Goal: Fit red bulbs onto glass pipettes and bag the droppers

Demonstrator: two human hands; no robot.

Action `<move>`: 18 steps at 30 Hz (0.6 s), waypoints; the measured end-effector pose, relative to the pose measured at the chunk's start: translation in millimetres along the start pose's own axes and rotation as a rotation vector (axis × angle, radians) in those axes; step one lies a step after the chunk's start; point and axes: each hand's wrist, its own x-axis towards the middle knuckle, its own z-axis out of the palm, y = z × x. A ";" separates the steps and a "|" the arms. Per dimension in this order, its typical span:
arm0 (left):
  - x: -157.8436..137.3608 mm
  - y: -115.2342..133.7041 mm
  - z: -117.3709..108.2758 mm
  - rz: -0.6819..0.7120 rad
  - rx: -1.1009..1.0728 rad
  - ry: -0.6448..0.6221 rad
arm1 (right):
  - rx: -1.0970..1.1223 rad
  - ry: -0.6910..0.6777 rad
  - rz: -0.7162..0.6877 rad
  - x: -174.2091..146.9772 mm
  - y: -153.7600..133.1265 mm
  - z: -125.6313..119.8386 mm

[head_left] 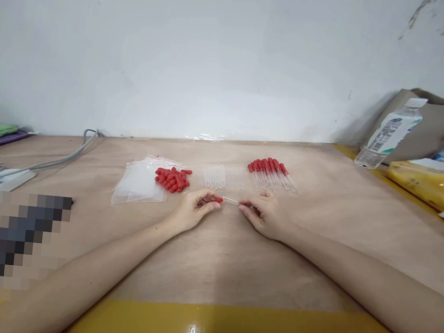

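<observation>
My left hand (198, 206) pinches a red rubber dropper bulb (219, 200), mostly covered by the fingers. Facing it, my right hand (262, 212) grips one end of a clear glass dropper tube (229, 200). The tube's other end points at the bulb's mouth; whether they touch I cannot tell. Beyond my left hand lies a heap of red bulbs (171, 180), partly over clear plastic bags (136, 182). Loose glass tubes (221, 177) lie in a row behind both hands. Past my right hand, several droppers (270, 174) with red bulbs fitted lie side by side.
Brown paper (181, 267) covers the table, with yellow tape (152, 324) along the front edge. A plastic water bottle (392, 133) leans by a bag (430, 124) and a yellow packet (425, 178) on the right. A grey cable (66, 158) and a blurred-out dark object (14, 241) are on the left.
</observation>
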 end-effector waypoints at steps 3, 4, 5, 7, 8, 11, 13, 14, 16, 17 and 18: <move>-0.3 1.3 -0.6 0.030 0.082 -0.011 | 0.026 -0.001 -0.020 -0.3 0.2 0.1; -0.1 1.7 -0.7 0.044 0.105 -0.015 | 0.034 -0.004 -0.026 -0.4 0.4 0.3; 0.2 1.9 -0.8 0.055 0.124 -0.021 | 0.040 -0.010 -0.030 -0.5 0.7 0.5; 1.0 1.8 -0.9 0.069 0.148 -0.034 | 0.045 -0.024 -0.039 -0.4 1.9 1.1; 1.4 1.5 -0.9 0.071 0.154 -0.039 | 0.045 -0.032 -0.044 -0.2 2.8 1.5; 2.2 0.1 -1.4 0.078 0.156 -0.043 | 0.046 -0.055 -0.076 0.6 6.7 1.8; 2.4 -0.5 -1.9 0.090 0.149 -0.056 | 0.042 -0.068 -0.096 1.1 9.5 1.1; 2.4 -0.4 -2.1 0.098 0.145 -0.069 | 0.039 -0.073 -0.104 1.3 10.7 0.5; 2.5 0.6 -2.5 0.119 0.140 -0.096 | 0.023 -0.081 -0.111 2.0 12.5 -1.0; 2.4 1.4 -2.6 0.128 0.144 -0.109 | 0.012 -0.085 -0.116 2.5 13.2 -1.7; 2.3 2.3 -2.7 0.133 0.149 -0.119 | 0.000 -0.089 -0.120 3.2 13.6 -2.4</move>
